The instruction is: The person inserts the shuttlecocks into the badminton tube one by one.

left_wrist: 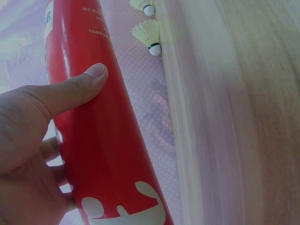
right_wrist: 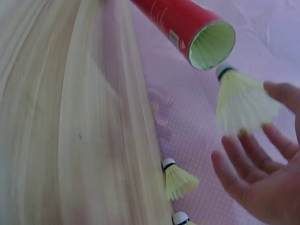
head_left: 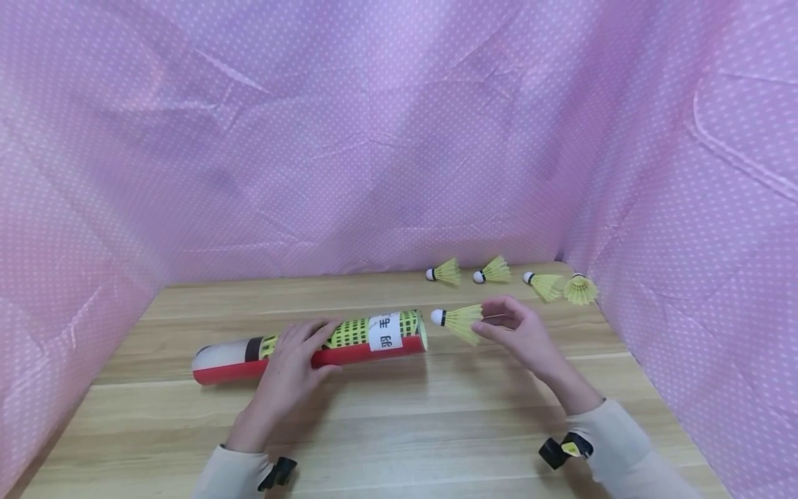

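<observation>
My left hand (head_left: pixel 288 374) grips a red, yellow and white shuttlecock tube (head_left: pixel 361 355) from above, thumb on its red side. The tube lies nearly level over the table, its uncapped mouth to the right. In the right wrist view, a yellow skirt shows inside the mouth of the tube (right_wrist: pixel 213 46). My right hand (head_left: pixel 526 343) pinches a yellow shuttlecock (head_left: pixel 460 321) by the skirt rim between thumb and fingers. Its white cork points left at the mouth, a small gap apart in the head view.
Along the table's back edge lie several more yellow shuttlecocks, such as one at the left of the row (head_left: pixel 445 272) and one at its right end (head_left: pixel 580 289). Pink dotted cloth (head_left: pixel 374 138) walls in the back and sides of the wooden table (head_left: pixel 399 430).
</observation>
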A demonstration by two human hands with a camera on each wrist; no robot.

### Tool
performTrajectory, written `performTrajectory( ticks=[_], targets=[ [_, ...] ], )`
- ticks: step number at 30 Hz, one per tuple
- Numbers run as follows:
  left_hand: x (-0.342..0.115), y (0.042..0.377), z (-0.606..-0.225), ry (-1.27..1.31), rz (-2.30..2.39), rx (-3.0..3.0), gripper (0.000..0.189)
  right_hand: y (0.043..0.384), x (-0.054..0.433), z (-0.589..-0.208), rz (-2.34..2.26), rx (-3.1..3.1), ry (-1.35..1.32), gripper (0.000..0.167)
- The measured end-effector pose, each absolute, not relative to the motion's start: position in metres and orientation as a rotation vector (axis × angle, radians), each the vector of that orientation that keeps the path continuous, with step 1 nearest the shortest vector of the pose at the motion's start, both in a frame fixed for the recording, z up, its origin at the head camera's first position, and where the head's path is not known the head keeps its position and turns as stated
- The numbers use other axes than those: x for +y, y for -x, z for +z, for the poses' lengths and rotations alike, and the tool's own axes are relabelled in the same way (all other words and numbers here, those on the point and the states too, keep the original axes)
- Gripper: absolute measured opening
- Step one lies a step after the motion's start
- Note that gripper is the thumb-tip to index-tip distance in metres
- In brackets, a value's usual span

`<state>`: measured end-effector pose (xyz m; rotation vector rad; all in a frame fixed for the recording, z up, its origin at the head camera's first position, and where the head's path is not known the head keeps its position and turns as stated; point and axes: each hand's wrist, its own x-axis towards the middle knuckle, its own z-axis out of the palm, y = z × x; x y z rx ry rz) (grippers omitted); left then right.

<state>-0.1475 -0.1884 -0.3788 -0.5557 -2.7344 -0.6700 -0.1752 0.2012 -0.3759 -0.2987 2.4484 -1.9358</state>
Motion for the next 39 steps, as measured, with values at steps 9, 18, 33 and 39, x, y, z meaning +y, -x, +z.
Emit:
performTrajectory(
  ticks=[9, 18, 33, 39],
  targets=[
    [-0.187, 0.147, -0.379, 0.582, -0.660, -2.729, 0.085, 0.175, 0.178, -0.372, -1.900, 2.363, 0.553, 0.042],
    [-0.185, 0.145, -0.379, 0.573, -0.661, -2.755, 0.084, 0.175, 0.159, -0.371, -1.905, 2.313, 0.696, 0.044],
    [-0.184, 0.144, -0.378, 0.575, -0.653, -2.743, 0.085, 0.172, 0.153, -0.370, -1.877, 2.326, 0.660, 0.045],
    [-0.180, 0.144, -0.379, 0.596, -0.654, -2.716, 0.085, 0.172, 0.145, -0.371, -1.899, 2.282, 0.673, 0.042]
  ],
)
